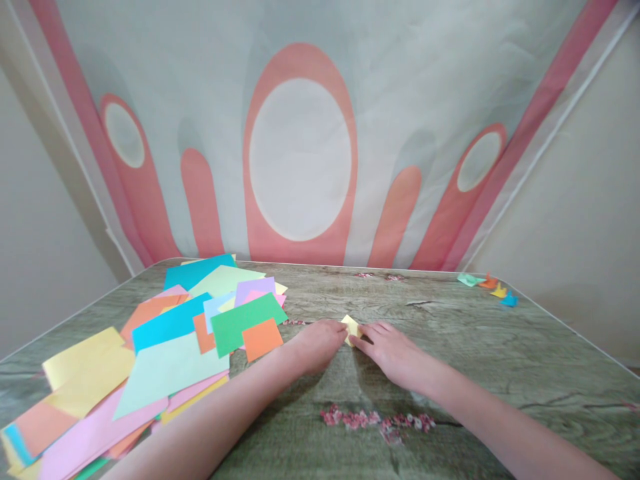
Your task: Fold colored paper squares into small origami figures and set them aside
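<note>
Grey-brown wood grain covers the surface (475, 340), with loose, flat coloured sheets (165, 373) at left. At its middle, the left hand (320, 343) and right hand (393, 353) pinch a pale yellow paper (351, 325), seemingly part-folded; four small folded figures (499, 291), apparently finished, sit far right.

Pink-arched backdrop (301, 160) behind a wood-grain table (450, 320)
</note>
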The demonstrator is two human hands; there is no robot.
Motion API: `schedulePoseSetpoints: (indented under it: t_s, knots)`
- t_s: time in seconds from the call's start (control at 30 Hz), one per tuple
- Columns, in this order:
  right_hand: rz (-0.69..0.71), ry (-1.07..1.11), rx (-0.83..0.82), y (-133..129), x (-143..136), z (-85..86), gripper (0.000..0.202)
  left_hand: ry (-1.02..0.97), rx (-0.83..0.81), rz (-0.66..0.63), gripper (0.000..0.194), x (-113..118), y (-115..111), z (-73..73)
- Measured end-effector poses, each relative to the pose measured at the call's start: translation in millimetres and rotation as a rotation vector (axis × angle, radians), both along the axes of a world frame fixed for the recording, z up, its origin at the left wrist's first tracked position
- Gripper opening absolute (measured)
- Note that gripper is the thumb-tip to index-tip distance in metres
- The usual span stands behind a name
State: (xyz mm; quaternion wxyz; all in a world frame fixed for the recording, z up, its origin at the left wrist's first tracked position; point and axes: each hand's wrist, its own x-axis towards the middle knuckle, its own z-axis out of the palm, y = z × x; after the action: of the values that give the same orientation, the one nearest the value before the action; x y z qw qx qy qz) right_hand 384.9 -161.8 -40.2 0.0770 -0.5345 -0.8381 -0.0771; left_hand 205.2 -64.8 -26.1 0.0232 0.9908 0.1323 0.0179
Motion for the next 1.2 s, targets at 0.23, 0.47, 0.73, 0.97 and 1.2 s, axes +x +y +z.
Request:
schedulePoseSetpoints:
  t_s: [0.23, 0.47, 0.73, 0.97, 1.2]
  knots:
    - [-0.025, 0.010, -0.034, -1, -1, -0.2, 0.031, 0.048, 0.115, 0.059, 0.027, 1, -3, 3.1]
    - [-0.038, 0.041, -0.030, 0, -3, 4.6, 0.028, 0.079, 0.054, 0.064, 0.050, -5, -11, 5.8]
    - [-0.056, 0.018, -0.043, 4, 0, 0.0, 0.031, 0.059, 0.033, 0.038, 0.051, -11, 4, 5.7]
    - [-0.079, 0.006, -0.020, 12, 4, -1.3, 0.031, 0.108, 0.043, 0.084, 0.054, -9, -1, 7.8]
    - [-0.064, -0.033, 0.022, 15, 5, -3.5, 0.028, 0.035, 0.084, 0.031, 0.043, -7, 1, 4.7]
